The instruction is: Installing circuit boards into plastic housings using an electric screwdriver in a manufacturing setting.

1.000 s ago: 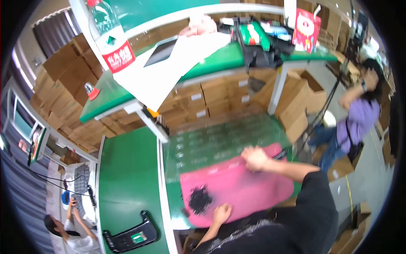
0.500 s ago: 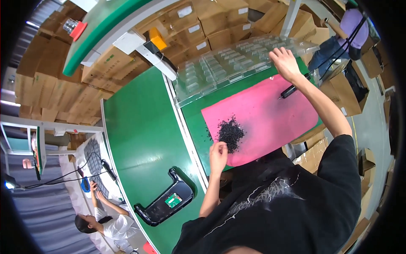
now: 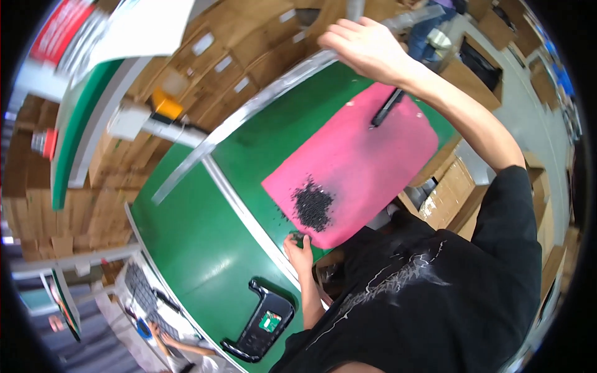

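Since the earlier frame the right hand (image 3: 367,46) has risen beyond the pink mat (image 3: 360,161), grip closed on a clear tray (image 3: 249,112). Left hand (image 3: 300,248), grip unclear, touches the mat's near edge by black granules (image 3: 313,205) on the green counter (image 3: 205,248); cardboard boxes (image 3: 249,50) behind.

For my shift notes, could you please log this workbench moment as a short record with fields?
Surface: green table
Mat: pink mat lying on the table
On mat: pile of small black parts; black pen-like tool
Left hand: at the mat's near edge, beside the pile
Right hand: raised, gripping a clear tray
Also: black handled device on the table
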A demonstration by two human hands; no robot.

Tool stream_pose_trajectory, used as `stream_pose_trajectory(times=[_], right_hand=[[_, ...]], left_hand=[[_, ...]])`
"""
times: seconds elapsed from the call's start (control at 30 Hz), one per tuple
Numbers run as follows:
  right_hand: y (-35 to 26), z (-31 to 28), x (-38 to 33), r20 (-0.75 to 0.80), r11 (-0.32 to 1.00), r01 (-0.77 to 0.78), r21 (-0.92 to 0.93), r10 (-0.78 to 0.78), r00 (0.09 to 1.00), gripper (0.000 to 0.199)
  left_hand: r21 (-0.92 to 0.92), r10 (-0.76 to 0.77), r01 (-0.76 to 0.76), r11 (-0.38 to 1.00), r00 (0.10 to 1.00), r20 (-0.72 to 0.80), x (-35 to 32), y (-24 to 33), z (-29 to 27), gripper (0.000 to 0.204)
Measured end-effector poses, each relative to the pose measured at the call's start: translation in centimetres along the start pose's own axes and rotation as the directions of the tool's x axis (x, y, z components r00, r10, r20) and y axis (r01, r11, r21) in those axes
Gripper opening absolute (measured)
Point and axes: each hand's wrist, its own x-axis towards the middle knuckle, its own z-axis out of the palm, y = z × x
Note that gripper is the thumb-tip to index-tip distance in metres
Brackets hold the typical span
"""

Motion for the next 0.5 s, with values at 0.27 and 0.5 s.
stream_pose_trajectory(times=[0.27,0.5], right_hand=[[2.1,-13.6,-3.5,-0.246,0.990,0.043,0.135,-0.009,0.969,0.013],[5.0,-20.5,-13.4,-0.570,0.987,0.036,0.158,0.062,0.820,0.013]], left_hand=[[-0.001,0.107,-0.107,0.994,0.988,-0.109,-0.4,-1.0,1.9,0.048],[0.041,-0.098,0.114,0.993,0.954,-0.282,1.9,-2.2,4.9,0.077]])
